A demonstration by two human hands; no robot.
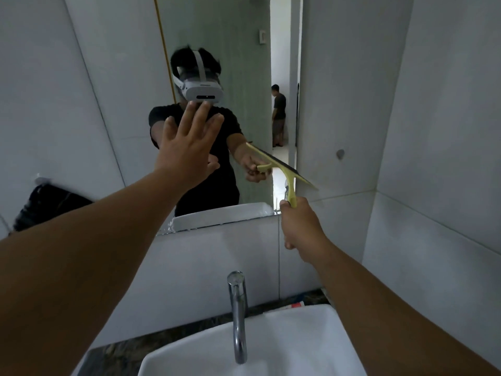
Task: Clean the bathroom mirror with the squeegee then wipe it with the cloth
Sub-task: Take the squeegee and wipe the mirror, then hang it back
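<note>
Down at six o'clock sits the white basin [284, 346] with its chrome tap [238, 316] standing upright, and both bare forearms reach over it toward the wall. At about three o'clock the right hand [301, 226] is curled tight around the yellow squeegee [287, 175], fist closed low on the handle. That is the sensible place to hold it, since it looks like light, stiff plastic and the dark rubber edge is the only soft part. Its blade lies tilted against the mirror [244, 77] near the lower right corner (overhanging the glass edge a little). Up at eleven o'clock the left hand [189, 147] is spread flat, fingers wide apart, holding nothing, palm toward the glass; whether it touches I cannot tell. Glass is slick and fragile, so I'd expect even, moderate pressure. No cloth identifiable, though something dark [51, 204] hangs at nine o'clock. No readable writing anywhere.
</note>
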